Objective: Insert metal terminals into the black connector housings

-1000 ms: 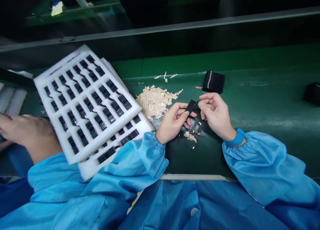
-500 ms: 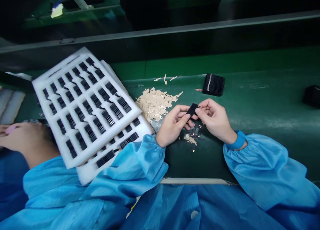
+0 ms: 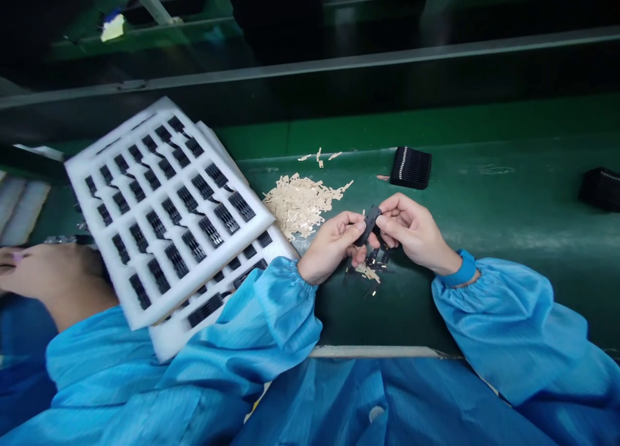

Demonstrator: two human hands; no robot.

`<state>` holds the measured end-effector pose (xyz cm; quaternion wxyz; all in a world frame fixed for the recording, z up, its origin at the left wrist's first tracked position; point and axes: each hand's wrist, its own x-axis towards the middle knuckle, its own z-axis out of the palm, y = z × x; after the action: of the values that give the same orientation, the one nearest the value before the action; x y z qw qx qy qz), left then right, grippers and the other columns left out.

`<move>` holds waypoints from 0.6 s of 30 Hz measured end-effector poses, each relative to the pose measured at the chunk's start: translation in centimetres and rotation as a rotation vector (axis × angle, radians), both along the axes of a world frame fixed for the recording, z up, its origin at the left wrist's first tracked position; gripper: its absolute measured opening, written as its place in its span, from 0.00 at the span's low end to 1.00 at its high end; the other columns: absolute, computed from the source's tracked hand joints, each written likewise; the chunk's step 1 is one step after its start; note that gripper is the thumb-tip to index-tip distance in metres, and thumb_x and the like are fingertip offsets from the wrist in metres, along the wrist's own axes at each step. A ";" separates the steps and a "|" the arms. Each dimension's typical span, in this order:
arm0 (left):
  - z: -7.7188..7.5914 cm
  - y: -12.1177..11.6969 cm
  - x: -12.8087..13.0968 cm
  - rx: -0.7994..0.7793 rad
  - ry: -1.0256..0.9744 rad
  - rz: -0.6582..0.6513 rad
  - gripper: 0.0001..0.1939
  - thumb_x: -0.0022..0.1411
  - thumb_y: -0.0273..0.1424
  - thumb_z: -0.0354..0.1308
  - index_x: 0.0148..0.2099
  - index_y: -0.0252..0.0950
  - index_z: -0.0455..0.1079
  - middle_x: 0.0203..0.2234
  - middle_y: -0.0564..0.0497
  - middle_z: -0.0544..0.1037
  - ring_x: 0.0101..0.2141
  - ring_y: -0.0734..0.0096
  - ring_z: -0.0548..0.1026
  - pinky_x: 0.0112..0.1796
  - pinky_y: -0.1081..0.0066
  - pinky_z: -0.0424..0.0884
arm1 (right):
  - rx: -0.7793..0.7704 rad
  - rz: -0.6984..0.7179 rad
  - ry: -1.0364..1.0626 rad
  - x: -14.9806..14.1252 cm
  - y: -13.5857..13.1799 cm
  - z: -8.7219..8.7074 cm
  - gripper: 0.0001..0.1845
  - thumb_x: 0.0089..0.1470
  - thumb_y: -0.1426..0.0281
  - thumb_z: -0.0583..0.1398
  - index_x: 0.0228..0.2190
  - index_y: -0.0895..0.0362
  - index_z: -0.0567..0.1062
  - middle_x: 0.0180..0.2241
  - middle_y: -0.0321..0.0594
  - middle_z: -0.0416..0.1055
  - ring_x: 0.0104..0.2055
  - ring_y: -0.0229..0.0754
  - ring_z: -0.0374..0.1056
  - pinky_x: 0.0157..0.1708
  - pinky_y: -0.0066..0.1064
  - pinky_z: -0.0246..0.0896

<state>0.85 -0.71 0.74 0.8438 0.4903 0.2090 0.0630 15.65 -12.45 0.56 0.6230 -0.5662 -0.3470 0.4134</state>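
Note:
Between my two hands is a small flat black plastic part (image 3: 369, 225), tilted, with its long face turned up. My left hand (image 3: 336, 239) pinches its lower left end between thumb and fingers. At the upper right end, the thumb and fingers of my right hand (image 3: 411, 232) close on the same part. Directly beneath lie scattered small black and pale pieces (image 3: 371, 273) on the green bench. Left of my hands is a heap of thin pale cream-coloured strips (image 3: 303, 202). A neat block of black slotted parts (image 3: 411, 167) stands behind my right hand.
Two stacked white foam trays (image 3: 165, 284) with black parts in their slots lie at the left, partly beneath my left sleeve. A co-worker's hand (image 3: 58, 272) is at the far left. Another black block (image 3: 603, 189) sits far right on the green bench (image 3: 523, 226).
The black part has turned in my fingers, so its long flat face now shows. My left hand has shifted slightly lower; the right hand stays nearly in place.

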 end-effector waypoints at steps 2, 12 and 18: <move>0.1 0.0 0.0 -0.034 0.006 -0.016 0.17 0.64 0.41 0.63 0.44 0.33 0.64 0.29 0.51 0.78 0.19 0.82 0.70 0.19 0.80 0.65 | 0.007 0.034 0.033 0.0 -0.1 -0.1 0.18 0.57 0.56 0.66 0.38 0.55 0.70 0.25 0.31 0.69 0.20 0.31 0.61 0.20 0.26 0.57; 0.2 0.1 0.2 -0.069 0.011 -0.021 0.18 0.63 0.42 0.64 0.42 0.34 0.64 0.27 0.54 0.75 0.18 0.84 0.67 0.18 0.81 0.61 | 0.017 -0.003 -0.080 -0.7 0.0 -0.1 0.17 0.56 0.58 0.67 0.37 0.55 0.69 0.25 0.31 0.69 0.22 0.32 0.62 0.23 0.27 0.60; 0.0 0.1 0.2 0.026 0.006 0.084 0.19 0.62 0.42 0.64 0.44 0.32 0.66 0.26 0.55 0.74 0.17 0.85 0.65 0.17 0.81 0.57 | -0.001 -0.120 -0.173 -0.2 0.0 -0.2 0.09 0.58 0.64 0.64 0.36 0.55 0.70 0.25 0.31 0.66 0.22 0.33 0.60 0.23 0.28 0.58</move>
<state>1.08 -0.60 0.76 0.8334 0.4921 0.2310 0.0994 15.45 -12.47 0.41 0.6143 -0.6198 -0.3646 0.3250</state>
